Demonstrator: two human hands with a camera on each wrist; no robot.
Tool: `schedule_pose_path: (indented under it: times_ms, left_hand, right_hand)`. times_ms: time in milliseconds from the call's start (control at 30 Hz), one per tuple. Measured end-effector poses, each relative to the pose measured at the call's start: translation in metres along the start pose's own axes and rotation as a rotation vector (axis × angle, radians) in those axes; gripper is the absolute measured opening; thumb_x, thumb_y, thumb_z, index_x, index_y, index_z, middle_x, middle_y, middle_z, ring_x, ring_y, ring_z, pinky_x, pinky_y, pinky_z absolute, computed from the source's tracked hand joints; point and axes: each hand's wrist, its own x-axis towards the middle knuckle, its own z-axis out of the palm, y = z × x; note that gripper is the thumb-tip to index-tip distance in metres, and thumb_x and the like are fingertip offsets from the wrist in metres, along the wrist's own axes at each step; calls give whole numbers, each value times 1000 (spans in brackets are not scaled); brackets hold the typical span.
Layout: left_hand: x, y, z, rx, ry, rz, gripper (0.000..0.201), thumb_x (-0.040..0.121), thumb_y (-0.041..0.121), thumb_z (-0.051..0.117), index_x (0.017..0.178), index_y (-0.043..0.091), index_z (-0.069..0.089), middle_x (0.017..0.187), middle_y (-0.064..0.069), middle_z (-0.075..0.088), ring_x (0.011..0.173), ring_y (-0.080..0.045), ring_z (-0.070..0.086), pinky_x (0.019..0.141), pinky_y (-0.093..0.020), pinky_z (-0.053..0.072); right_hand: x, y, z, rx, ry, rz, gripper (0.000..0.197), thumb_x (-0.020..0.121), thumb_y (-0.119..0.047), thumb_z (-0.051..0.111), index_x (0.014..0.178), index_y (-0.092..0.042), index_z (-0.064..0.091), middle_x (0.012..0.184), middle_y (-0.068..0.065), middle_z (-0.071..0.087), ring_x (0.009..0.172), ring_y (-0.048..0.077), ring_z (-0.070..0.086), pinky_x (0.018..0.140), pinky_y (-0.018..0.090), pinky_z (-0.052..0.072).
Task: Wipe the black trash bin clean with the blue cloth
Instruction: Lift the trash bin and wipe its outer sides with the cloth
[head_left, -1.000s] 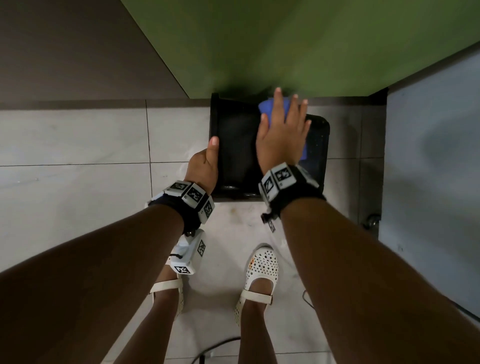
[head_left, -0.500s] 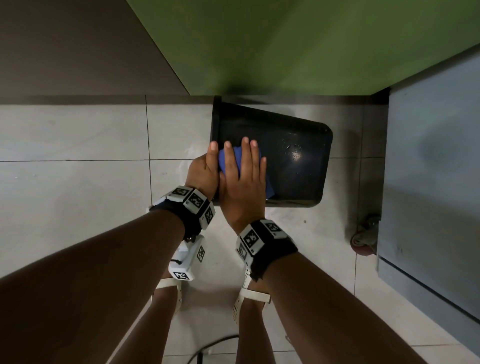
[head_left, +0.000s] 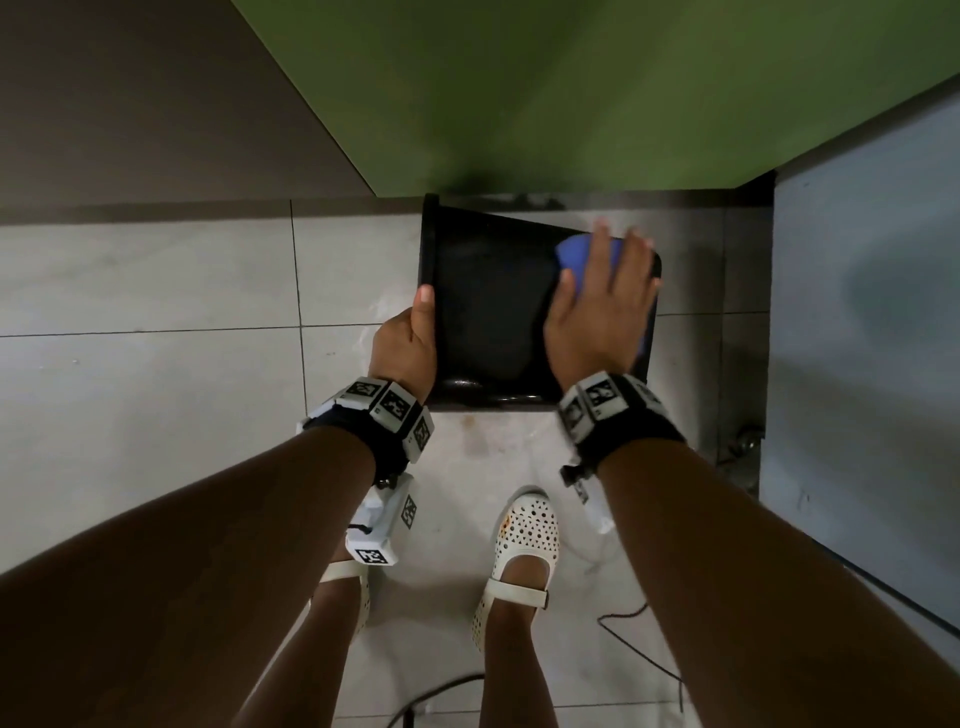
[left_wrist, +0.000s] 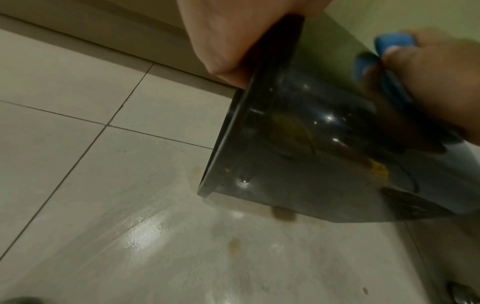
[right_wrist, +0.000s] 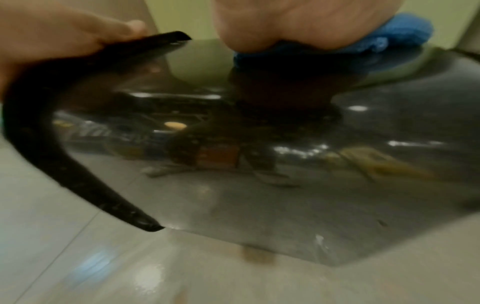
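The glossy black trash bin (head_left: 488, 306) lies tipped on its side above the tiled floor, its rim to the left. My left hand (head_left: 408, 343) grips that rim, thumb along the edge; the left wrist view shows the same rim (left_wrist: 228, 131) under my fingers. My right hand (head_left: 602, 301) lies flat with straight fingers on the blue cloth (head_left: 571, 252), pressing it against the bin's wall near the base end. The cloth (right_wrist: 384, 41) bulges out from under my palm in the right wrist view, on the shiny bin (right_wrist: 285, 164). The cloth (left_wrist: 392, 41) also peeks past my right fingers in the left wrist view.
A green wall panel (head_left: 571, 93) stands just behind the bin. A grey cabinet (head_left: 867, 338) with a caster (head_left: 745, 439) closes off the right side. My feet in white shoes (head_left: 524, 545) are below the bin, and a dark cable (head_left: 639, 639) trails on the wet, stained tiles (left_wrist: 155, 226).
My right hand has slid the cloth from the bin's near left part, beside my left hand, out to the far right end. The left hand keeps its hold on the rim.
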Motion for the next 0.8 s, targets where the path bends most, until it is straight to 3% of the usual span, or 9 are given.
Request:
schedule_pose_path:
  times_ms: [67, 133, 200, 267, 333, 433, 533, 700, 800]
  left_hand:
    - [-1, -1, 1, -15, 6, -16, 56, 97, 48, 22, 89, 8, 60, 89, -9, 58, 88, -26, 54, 82, -33, 44]
    - [-3, -3, 4, -45, 12, -45, 56, 96, 50, 22, 87, 10, 60, 89, -9, 60, 89, -27, 56, 85, -35, 47]
    - [-3, -5, 5, -73, 15, -61, 54, 96, 51, 22, 80, 12, 57, 89, -10, 61, 88, -27, 58, 85, -37, 48]
    - [-4, -6, 6, -77, 13, -57, 53, 96, 50, 21, 74, 16, 54, 85, -8, 60, 86, -26, 57, 81, -36, 47]
    - [-5, -8, 6, -67, 10, -40, 52, 97, 48, 21, 73, 15, 53, 77, -4, 56, 82, -24, 54, 76, -32, 41]
    - [-6, -6, 3, -33, -9, -14, 51, 98, 43, 21, 74, 12, 52, 69, 1, 50, 78, -20, 50, 75, -28, 36]
    - [-5, -5, 1, 2, -20, 19, 50, 99, 41, 20, 82, 8, 52, 81, -7, 54, 81, -21, 49, 74, -28, 35]
    - [-2, -9, 1, 51, -28, 42, 50, 99, 41, 19, 81, 8, 53, 83, -11, 54, 79, -24, 51, 72, -28, 37]
    - [0, -11, 1, 53, -27, 71, 53, 99, 39, 21, 84, 5, 59, 84, -12, 57, 78, -24, 52, 72, -27, 38]
  right_hand:
    - [1, 16, -2, 18, 29, 91, 55, 96, -36, 30, 147, -19, 17, 152, 18, 20, 141, 33, 16, 114, 48, 19]
    - [1, 26, -1, 101, 76, 187, 55, 96, -37, 30, 147, -20, 17, 150, 20, 23, 137, 34, 26, 110, 48, 31]
    - [-1, 30, -2, 230, 122, 404, 54, 97, -39, 30, 147, -22, 17, 148, 18, 27, 131, 34, 37, 100, 46, 43]
    - [-4, 35, -5, 367, 89, 703, 52, 99, -38, 28, 147, -23, 16, 146, 16, 31, 126, 33, 43, 98, 41, 43]
    - [-12, 37, -4, 417, 87, 843, 51, 100, -36, 26, 147, -20, 17, 143, 16, 37, 123, 33, 45, 97, 36, 40]
    - [-34, 27, 3, 292, 194, 688, 53, 99, -34, 27, 147, -16, 16, 146, 20, 30, 132, 35, 34, 108, 41, 33]
    - [-61, 12, 13, 95, 202, 366, 53, 98, -31, 33, 146, -12, 21, 148, 25, 25, 138, 38, 23, 114, 43, 20]
    - [-82, -21, 20, 43, 14, -173, 48, 96, -30, 33, 142, -16, 29, 147, 23, 29, 137, 39, 21, 111, 50, 17]
    - [-65, -39, 21, 11, -68, -309, 49, 94, -31, 32, 141, -18, 26, 146, 21, 32, 136, 39, 25, 110, 49, 17]
